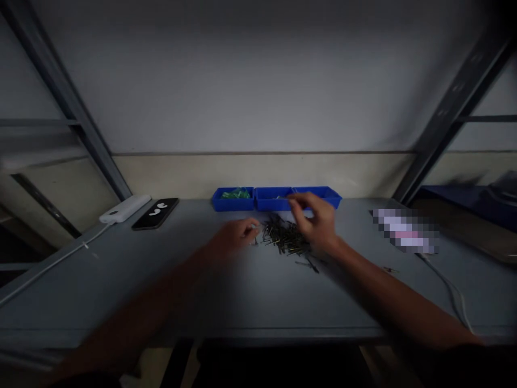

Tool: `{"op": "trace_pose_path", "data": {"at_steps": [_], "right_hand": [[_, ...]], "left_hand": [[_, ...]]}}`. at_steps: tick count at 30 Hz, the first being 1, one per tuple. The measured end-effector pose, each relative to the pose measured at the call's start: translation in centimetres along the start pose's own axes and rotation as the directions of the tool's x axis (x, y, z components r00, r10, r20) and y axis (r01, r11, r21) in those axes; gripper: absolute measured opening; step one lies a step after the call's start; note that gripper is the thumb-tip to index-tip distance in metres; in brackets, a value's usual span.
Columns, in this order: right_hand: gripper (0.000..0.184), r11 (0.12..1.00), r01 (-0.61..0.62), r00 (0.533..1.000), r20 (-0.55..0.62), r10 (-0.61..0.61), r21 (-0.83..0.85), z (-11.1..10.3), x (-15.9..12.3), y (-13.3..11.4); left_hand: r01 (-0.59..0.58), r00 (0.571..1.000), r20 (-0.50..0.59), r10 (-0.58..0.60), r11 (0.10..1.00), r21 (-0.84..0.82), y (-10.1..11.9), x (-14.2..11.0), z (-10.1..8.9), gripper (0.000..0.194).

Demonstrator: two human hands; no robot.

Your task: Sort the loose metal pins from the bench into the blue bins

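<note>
A heap of thin dark metal pieces [285, 237], like screws or nails, lies in the middle of the table. At its left edge is my left hand [236, 236], fingers curled together in a pinch; a small thin piece shows by the fingertips, too blurred to name. My right hand [317, 218] hangs over the heap's right side with thumb and forefinger pinched. Its fingertips are in front of the middle blue bin [274, 205], and what they hold, if anything, is too small to make out.
A left blue bin [233, 205] holds green pieces; a right blue bin [333, 200] adjoins the middle one. On the left lie a white power bank [127, 209] and a phone [156, 214] with white earbuds on it. A blurred-out object [404, 231] with a cable lies right.
</note>
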State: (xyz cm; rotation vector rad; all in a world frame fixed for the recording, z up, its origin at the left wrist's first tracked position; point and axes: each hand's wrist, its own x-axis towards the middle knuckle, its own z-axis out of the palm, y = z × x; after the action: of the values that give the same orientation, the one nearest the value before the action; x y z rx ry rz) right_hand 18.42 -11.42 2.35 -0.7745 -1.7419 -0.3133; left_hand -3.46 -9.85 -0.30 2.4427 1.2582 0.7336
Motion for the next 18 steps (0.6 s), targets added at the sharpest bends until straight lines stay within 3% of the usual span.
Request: {"op": "trace_pose_path", "data": {"at_steps": [3, 5, 7, 9, 11, 14, 18], "right_hand": [[0.016, 0.992, -0.060, 0.956, -0.292, 0.024, -0.113, -0.9, 2.6, 1.4], [0.022, 0.970, -0.153, 0.955, -0.281, 0.096, -0.188, -0.6, 4.1, 3.1], [0.029, 0.916, -0.266, 0.964, -0.077, 0.255, -0.299, 0.1, 5.1, 4.9], [0.048, 0.851, -0.344, 0.888, 0.155, 0.432, -0.397, 0.5, 5.4, 6.4], [0.057, 0.836, -0.312, 0.783, 0.376, 0.495, -0.451, -0.2, 5.0, 7.3], [0.039, 0.907, -0.177, 0.627, 0.667, 0.403, -0.382, -4.3, 2.6, 7.9], [0.023, 0.924, -0.108, 0.498, 0.784, 0.369, -0.366, -12.5, -3.3, 9.4]], "left_hand": [[-0.042, 0.987, 0.158, 0.026, 0.994, 0.097, -1.0, -0.2, -0.7, 0.030], [-0.103, 0.974, 0.215, 0.072, 0.986, 0.135, -1.6, -0.2, -0.9, 0.027], [-0.171, 0.962, 0.237, 0.132, 0.973, 0.152, -2.0, -0.2, -0.8, 0.023], [-0.224, 0.954, 0.237, 0.182, 0.961, 0.162, -2.1, -0.1, -0.7, 0.018], [-0.249, 0.951, 0.228, 0.208, 0.954, 0.168, -1.9, -0.1, -0.6, 0.015], [-0.255, 0.953, 0.212, 0.218, 0.953, 0.166, -1.7, -0.1, -0.5, 0.014], [-0.234, 0.961, 0.185, 0.206, 0.961, 0.149, -1.7, 0.0, 0.1, 0.015]]}}
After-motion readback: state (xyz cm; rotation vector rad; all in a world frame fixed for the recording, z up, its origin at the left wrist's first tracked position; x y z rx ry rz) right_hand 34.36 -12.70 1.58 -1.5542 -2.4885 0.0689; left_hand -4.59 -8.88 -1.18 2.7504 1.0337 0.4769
